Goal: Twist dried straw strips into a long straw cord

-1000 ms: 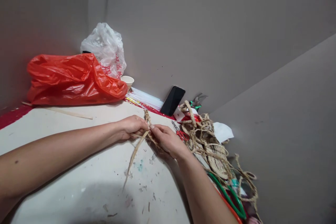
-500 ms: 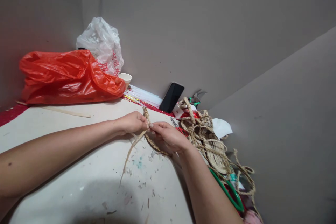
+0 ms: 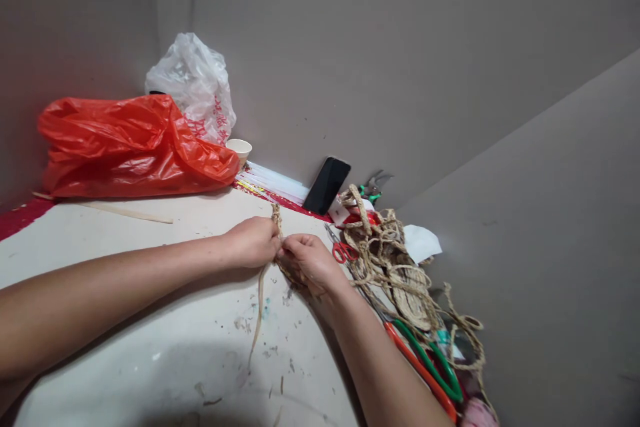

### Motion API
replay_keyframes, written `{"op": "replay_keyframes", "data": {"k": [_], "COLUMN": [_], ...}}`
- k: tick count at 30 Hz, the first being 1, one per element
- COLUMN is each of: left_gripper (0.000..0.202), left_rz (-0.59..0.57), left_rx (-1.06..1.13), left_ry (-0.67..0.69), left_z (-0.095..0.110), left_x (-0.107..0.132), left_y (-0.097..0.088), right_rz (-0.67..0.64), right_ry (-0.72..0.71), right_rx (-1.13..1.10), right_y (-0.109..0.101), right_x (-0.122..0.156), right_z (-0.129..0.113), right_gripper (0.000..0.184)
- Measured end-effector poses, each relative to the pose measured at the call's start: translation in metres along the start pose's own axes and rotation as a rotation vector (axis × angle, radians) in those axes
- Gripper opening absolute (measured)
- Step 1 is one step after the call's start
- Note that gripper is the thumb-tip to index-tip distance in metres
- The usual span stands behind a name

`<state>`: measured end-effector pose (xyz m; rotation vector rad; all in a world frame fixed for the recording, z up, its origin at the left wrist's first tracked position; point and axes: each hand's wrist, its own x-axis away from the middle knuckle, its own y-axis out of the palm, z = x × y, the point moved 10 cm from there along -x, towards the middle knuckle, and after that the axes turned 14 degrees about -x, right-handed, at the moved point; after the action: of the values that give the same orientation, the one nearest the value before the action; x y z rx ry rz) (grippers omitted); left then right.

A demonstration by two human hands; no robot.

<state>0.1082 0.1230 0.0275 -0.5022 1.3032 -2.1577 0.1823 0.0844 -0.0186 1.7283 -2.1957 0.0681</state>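
A tan braided straw cord (image 3: 277, 215) stands up between my two hands, its lower part trailing down behind my right hand. My left hand (image 3: 253, 241) is closed around the braid from the left. My right hand (image 3: 310, 260) pinches at the same spot, its thumb and forefinger against the braid just beside the left fingertips. A loose flat straw strand (image 3: 259, 320) hangs below the left hand onto the white tabletop (image 3: 200, 340). The exact point of the grip is hidden by the fingers.
Right of my right arm lie red-handled scissors (image 3: 344, 252), a heap of braided straw cord (image 3: 410, 293) and tools with green handles (image 3: 440, 367). A phone (image 3: 327, 185) leans at the back. Left stand a red plastic bag (image 3: 135, 147) and a paper cup (image 3: 240, 148).
My left hand has turned over, its back now facing up more. The right hand has shifted slightly left. The loose strand has swung to hang more upright, and the red scissors show more fully.
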Motion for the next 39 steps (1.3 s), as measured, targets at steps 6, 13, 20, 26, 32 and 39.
{"op": "replay_keyframes", "data": {"k": [6,13,20,26,32,39], "left_gripper": [0.023,0.024,0.013,0.023,0.013,0.019], "left_rz": [0.004,0.004,-0.185,0.021,0.156,-0.09], "left_rx": [-0.32,-0.433,-0.464,0.026,0.441,0.778], "left_ry": [0.011,0.094,0.391,0.311,-0.099,-0.167], "left_z": [0.023,0.032,0.08,0.072,-0.016,-0.012], "left_x": [0.018,0.021,0.058,0.049,-0.005,-0.009], "left_y": [0.004,0.023,0.043,-0.005,-0.004,0.039], "right_rz": [-0.051,-0.096,-0.161,-0.189,-0.235,-0.259], "right_ry": [0.086,0.15,0.216,0.21,0.23,0.219], "right_rx": [-0.117,-0.215,-0.23,-0.284,-0.278,-0.214], "right_y": [0.01,0.009,0.005,-0.005,-0.002,0.0], "right_x": [0.003,0.003,0.002,-0.001,-0.004,-0.002], "right_z": [0.008,0.014,0.017,0.013,0.016,0.014], "right_gripper": [0.034,0.036,0.019,0.02,0.023,0.024]}}
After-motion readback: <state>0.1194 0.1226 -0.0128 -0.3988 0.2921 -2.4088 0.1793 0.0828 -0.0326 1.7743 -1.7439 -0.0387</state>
